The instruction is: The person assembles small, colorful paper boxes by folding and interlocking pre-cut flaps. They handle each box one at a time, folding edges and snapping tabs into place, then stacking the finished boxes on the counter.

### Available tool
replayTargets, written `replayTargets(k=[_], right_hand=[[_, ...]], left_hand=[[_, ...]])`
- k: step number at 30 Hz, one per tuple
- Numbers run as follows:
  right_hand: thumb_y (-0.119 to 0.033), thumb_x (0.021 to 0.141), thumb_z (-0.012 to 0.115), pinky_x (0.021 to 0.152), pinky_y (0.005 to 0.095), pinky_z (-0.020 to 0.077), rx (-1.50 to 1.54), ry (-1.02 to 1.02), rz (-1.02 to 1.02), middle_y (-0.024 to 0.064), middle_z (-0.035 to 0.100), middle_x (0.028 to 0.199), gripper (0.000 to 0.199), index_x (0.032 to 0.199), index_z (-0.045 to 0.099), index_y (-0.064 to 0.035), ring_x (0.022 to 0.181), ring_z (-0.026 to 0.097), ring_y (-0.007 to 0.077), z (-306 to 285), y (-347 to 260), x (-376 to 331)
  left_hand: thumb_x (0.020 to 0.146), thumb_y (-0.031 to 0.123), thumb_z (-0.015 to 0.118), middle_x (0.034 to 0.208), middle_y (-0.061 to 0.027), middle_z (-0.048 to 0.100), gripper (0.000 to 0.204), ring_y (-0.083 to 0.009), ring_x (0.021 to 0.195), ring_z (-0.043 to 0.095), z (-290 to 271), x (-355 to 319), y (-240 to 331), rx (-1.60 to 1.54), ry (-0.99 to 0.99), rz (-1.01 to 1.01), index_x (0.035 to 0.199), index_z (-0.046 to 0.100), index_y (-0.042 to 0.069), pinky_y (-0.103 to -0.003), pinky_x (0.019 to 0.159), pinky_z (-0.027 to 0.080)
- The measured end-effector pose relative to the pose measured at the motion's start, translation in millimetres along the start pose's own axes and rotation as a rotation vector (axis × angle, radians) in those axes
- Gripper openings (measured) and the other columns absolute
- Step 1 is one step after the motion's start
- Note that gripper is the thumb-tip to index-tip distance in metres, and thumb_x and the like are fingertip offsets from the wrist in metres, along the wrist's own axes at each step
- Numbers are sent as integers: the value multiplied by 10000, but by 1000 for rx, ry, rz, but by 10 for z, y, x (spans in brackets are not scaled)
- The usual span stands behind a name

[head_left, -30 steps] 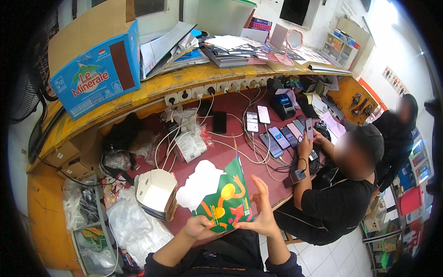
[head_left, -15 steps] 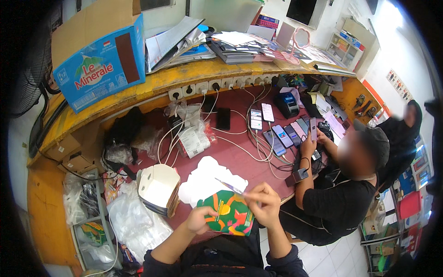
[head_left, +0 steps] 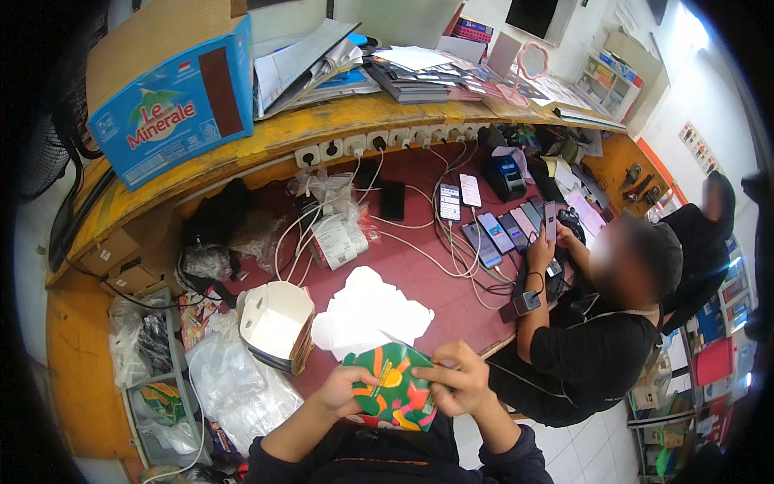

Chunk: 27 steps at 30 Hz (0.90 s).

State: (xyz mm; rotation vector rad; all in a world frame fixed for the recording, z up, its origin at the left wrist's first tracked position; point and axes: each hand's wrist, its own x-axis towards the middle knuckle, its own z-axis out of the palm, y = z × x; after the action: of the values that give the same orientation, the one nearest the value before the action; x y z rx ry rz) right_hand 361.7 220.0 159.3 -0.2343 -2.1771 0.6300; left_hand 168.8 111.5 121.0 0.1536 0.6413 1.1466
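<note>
Green printed card, glossy and curved, the folded carton piece (head_left: 393, 389) sits at six o'clock, just above the counter (head_left: 419, 266) edge. The left hand (head_left: 345, 390) and right hand (head_left: 459, 387) each close their grip on its edges. White crumpled paper (head_left: 369, 310) lies at twelve o'clock from it, beside stacked white cartons (head_left: 276, 323).

co-worker's face (head_left: 625, 258) blurred, green carton (head_left: 393, 387) partly hand-covered
</note>
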Motion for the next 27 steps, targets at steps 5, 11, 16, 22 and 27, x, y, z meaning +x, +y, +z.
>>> replayTargets(k=[5,11,16,22,27], right_hand=[[-327,725,620,715,349,509,-179,-122,-41,156,608,996,465,1077,675,-28,827,606,296,6,-4,-88],[-195,814,609,919,386,442,-99,99,386,167,591,1163,352,1127,640,-36,1071,572,323,-120,184,-136],[-140,788,646,853,387,496,-41,-10,136,122,629,1101,266,1046,691,-94,985,618,286,96,184,-274],[-182,691,762,924,410,456,-68,22,118,123,609,1166,428,1105,668,-124,1078,567,300,-20,167,-221],[-234,686,780,983,421,388,13,-234,204,105,542,1302,607,1245,577,-111,1214,467,300,-72,229,-89]], left_hand=[[733,27,426,1230,-188,519,569,-299,1112,552,27,41,-30,-168,-52,106,1299,392,-25,-431,948,463],[763,27,574,1314,-114,417,675,-218,1258,410,162,319,-193,783,-318,261,1372,286,65,-370,1074,322],[821,67,631,1370,-101,370,812,-216,1264,405,73,298,-149,-222,-617,155,1448,114,87,-388,1071,322],[848,68,572,1249,-96,507,547,-168,1115,516,-6,180,-175,652,-180,106,1341,341,10,-326,952,425],[855,78,552,1153,-101,582,407,-160,1062,542,29,110,-26,915,-256,-79,1242,472,-20,-309,941,423]])
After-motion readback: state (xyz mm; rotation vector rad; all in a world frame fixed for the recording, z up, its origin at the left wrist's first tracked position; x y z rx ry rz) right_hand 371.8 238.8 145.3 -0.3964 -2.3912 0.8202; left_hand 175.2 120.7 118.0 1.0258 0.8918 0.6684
